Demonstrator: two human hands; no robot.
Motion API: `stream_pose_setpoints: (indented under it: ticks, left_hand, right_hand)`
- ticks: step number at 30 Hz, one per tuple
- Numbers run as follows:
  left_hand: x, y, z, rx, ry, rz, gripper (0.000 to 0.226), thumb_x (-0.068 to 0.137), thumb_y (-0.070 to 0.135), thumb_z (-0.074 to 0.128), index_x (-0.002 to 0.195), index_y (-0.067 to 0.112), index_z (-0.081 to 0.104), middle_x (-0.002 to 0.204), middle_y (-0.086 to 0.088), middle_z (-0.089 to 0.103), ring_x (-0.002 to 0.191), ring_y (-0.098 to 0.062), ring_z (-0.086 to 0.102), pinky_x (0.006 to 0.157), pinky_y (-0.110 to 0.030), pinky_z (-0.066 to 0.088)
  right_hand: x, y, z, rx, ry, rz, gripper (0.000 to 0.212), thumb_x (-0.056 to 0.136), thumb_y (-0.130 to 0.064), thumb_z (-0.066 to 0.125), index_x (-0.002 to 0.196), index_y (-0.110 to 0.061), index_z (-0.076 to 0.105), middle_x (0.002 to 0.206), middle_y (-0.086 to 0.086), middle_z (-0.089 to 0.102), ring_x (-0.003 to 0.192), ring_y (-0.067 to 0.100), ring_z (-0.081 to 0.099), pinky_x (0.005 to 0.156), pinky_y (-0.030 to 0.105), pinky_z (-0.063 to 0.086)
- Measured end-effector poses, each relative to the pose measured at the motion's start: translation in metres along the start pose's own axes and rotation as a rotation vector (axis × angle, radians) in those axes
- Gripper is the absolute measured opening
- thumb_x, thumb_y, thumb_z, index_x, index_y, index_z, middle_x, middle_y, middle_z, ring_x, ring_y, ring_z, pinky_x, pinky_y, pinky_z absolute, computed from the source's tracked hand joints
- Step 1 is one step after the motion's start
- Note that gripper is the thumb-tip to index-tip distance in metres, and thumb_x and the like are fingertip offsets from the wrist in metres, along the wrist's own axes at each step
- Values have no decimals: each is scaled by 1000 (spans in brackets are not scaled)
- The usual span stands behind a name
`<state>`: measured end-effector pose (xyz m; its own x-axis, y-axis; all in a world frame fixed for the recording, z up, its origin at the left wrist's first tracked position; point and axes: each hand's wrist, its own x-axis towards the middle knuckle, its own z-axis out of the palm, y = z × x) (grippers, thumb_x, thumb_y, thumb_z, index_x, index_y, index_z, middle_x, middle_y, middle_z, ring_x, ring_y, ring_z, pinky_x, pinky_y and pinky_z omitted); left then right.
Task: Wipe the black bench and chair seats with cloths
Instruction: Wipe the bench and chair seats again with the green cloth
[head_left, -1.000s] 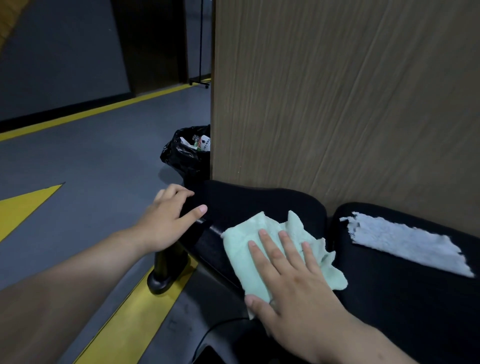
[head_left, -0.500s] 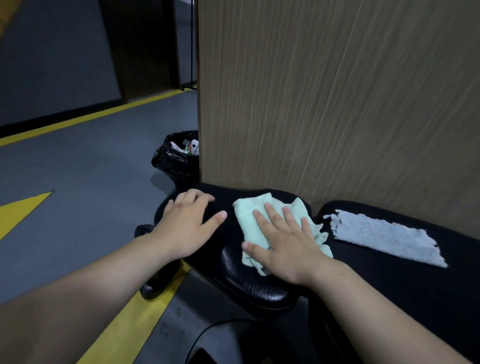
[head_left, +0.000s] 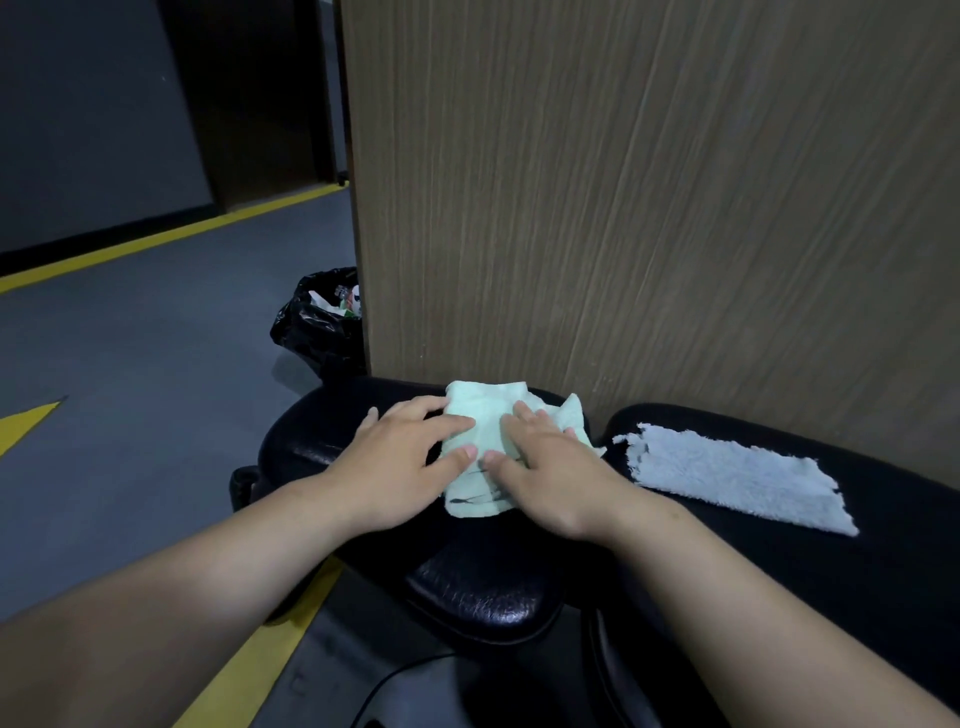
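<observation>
A pale green cloth (head_left: 480, 415) lies on the left black seat (head_left: 311, 436), close to the wooden panel. My right hand (head_left: 550, 462) presses flat on the cloth's right half with straight fingers. My left hand (head_left: 400, 457) lies flat beside it, fingertips and thumb on the cloth's left edge. A ragged light blue cloth (head_left: 727, 478) lies loose on the right black seat (head_left: 883, 551), untouched.
A tall wooden panel (head_left: 649, 208) stands right behind both seats. A black rubbish bag (head_left: 317, 322) sits on the grey floor at the panel's left corner. Yellow floor lines (head_left: 156, 239) run across the floor on the left. A thin cable (head_left: 395, 680) lies below the seat.
Both hands have moved farther back on the left seat toward the panel, taking the green cloth along. My left hand has come from the seat's edge onto the cloth.
</observation>
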<state>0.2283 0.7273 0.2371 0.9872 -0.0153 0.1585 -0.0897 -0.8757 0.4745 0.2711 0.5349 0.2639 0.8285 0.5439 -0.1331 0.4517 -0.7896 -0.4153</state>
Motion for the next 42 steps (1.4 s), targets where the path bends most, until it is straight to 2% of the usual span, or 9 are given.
stream_pose_setpoints:
  ticks: [2, 6, 11, 15, 22, 25, 28, 32, 42]
  left_hand:
    - [1, 4, 0, 31, -41, -18, 49, 97, 56, 46, 144, 40, 45, 159, 15, 26, 148, -7, 15, 122, -54, -1]
    - [2, 9, -1, 45, -122, -43, 51, 98, 56, 41, 148, 46, 35, 163, 14, 18, 151, -7, 1, 120, -56, -9]
    - [-3, 21, -2, 103, -222, -82, 49, 102, 51, 34, 150, 53, 24, 166, 9, 5, 152, -10, -8, 118, -57, -12]
    - [-10, 30, -2, 121, -245, -97, 48, 103, 49, 32, 149, 51, 22, 167, 7, 3, 152, -12, -10, 118, -58, -12]
    - [-23, 45, -2, 157, -218, -109, 47, 103, 44, 36, 149, 42, 29, 167, 3, 5, 152, -12, -9, 119, -57, -9]
    - [-25, 50, -4, 186, -202, -112, 49, 102, 43, 38, 151, 39, 30, 167, 2, 3, 152, -13, -11, 120, -56, -9]
    - [-26, 57, -6, 184, -195, -125, 49, 102, 42, 40, 150, 36, 33, 167, 2, 4, 152, -13, -10, 120, -56, -9]
    - [-25, 71, -7, 173, -152, -104, 51, 99, 52, 43, 146, 33, 40, 166, 4, 11, 152, -13, -2, 120, -55, -5]
    - [-20, 117, 12, 238, -86, 3, 62, 97, 58, 41, 149, 24, 37, 161, 0, 25, 148, -19, 21, 120, -50, 19]
  right_hand:
    - [-11, 19, -9, 14, 17, -40, 60, 102, -48, 41, 154, -22, 26, 166, -3, 4, 152, 11, -3, 123, 38, -1]
    - [-28, 42, -7, -61, 12, -65, 68, 100, -55, 39, 158, -33, 12, 166, -12, -1, 150, 4, -7, 123, 39, -2]
    - [-52, 39, 1, -234, 38, -67, 70, 101, -57, 31, 159, -27, 5, 167, -1, -1, 152, 16, 1, 123, 40, 7]
    - [-65, 39, 4, -266, 53, -98, 71, 101, -58, 29, 159, -23, 6, 166, 5, 3, 151, 20, 7, 123, 40, 10]
    - [-69, 40, 7, -216, 49, -110, 69, 103, -51, 32, 159, -20, 6, 166, 6, 1, 152, 21, 1, 123, 44, 7]
    - [-71, 44, 1, -70, 63, -120, 76, 100, -48, 45, 159, -17, 8, 166, 4, 5, 153, 17, 2, 124, 37, 9]
    - [-74, 50, -7, 18, 93, -109, 82, 96, -46, 54, 158, -16, 10, 166, 2, 9, 152, 14, 7, 122, 28, 11]
    - [-82, 55, -15, 24, 107, -99, 82, 95, -45, 58, 158, -16, 14, 164, -3, 16, 149, 14, 17, 118, 25, 16]
    - [-127, 76, -39, -93, 247, -82, 68, 100, -50, 44, 156, -21, 20, 163, -3, 21, 150, 12, 13, 122, 32, 15]
